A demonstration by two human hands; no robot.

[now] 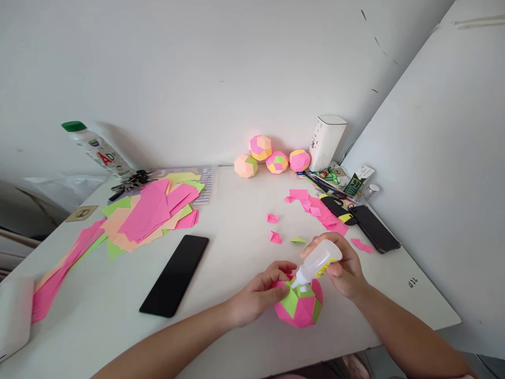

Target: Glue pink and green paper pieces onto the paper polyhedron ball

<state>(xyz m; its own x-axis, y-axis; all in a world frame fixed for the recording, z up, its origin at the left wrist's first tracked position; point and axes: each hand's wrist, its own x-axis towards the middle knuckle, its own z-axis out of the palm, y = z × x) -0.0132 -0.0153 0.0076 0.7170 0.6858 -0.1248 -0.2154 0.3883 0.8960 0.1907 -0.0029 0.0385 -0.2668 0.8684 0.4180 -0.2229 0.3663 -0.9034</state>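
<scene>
My left hand (262, 292) grips the left side of a pink and green folded-paper ball (296, 315) on the white table near its front edge. In my right hand (347, 268) is a white glue bottle (320, 259) with yellow print, tilted nozzle-down. Its tip meets a green part on top of the ball, where a white blob shows. Just beyond lie a green folded paper piece (298, 240) and two pink folded pieces (275, 237). The ball's far side is partly hidden by the bottle and my fingers.
Several finished paper balls (260, 148) sit against the wall. Pink paper pieces (325, 213), a black and yellow cutter (338, 209) and a dark phone (374, 228) lie right. A black phone (174, 276) and stacked coloured paper (148, 210) lie left, near a green-capped bottle (98, 150).
</scene>
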